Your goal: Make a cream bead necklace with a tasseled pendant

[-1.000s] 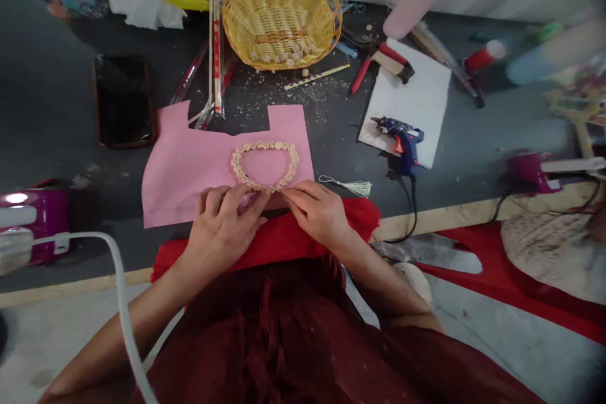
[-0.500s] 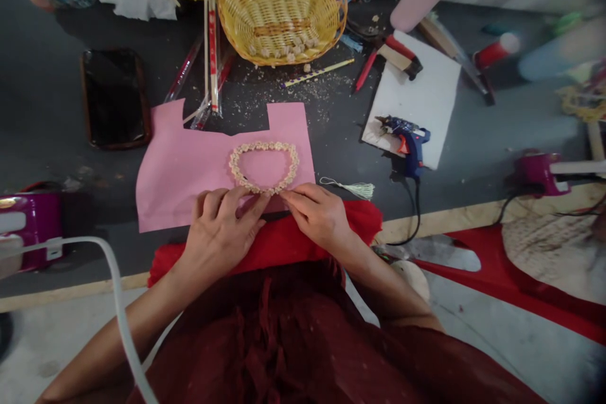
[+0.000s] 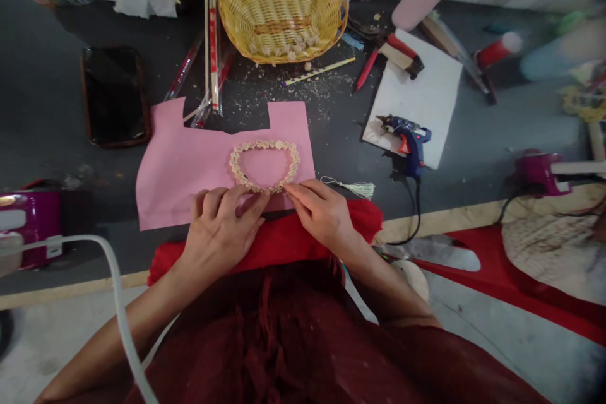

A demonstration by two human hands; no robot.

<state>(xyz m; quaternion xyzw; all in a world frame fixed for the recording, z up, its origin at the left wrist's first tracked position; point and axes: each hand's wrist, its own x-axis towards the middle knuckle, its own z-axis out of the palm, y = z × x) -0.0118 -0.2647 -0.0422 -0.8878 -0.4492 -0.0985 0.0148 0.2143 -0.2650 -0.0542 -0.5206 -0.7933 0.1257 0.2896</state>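
A loop of small cream flowers, like a garland point(image 3: 264, 145), lies on a cut sheet of pink paper point(image 3: 184, 167). Its near edge is between my two hands. My left hand point(image 3: 220, 224) pinches the garland's lower left edge with thumb and fingertips. From the other side, my right hand point(image 3: 324, 211) grips the lower right edge between thumb and forefinger. Both wrists rest by a folded red cloth point(image 3: 279, 240) at the table's front. A pale green tassel point(image 3: 357, 189) lies just right of my right hand.
A wicker basket point(image 3: 284, 6) with several small flowers stands at the back. A blue glue gun point(image 3: 411, 145) rests on a white board point(image 3: 428, 95) at the right. To the left are a phone point(image 3: 116, 95) and a white cable point(image 3: 116, 278). Wooden sticks point(image 3: 213, 44) lie behind the paper.
My right hand has shifted slightly up and to the right along the garland's near edge. The left hand stays almost in place, and the garland has hardly moved.
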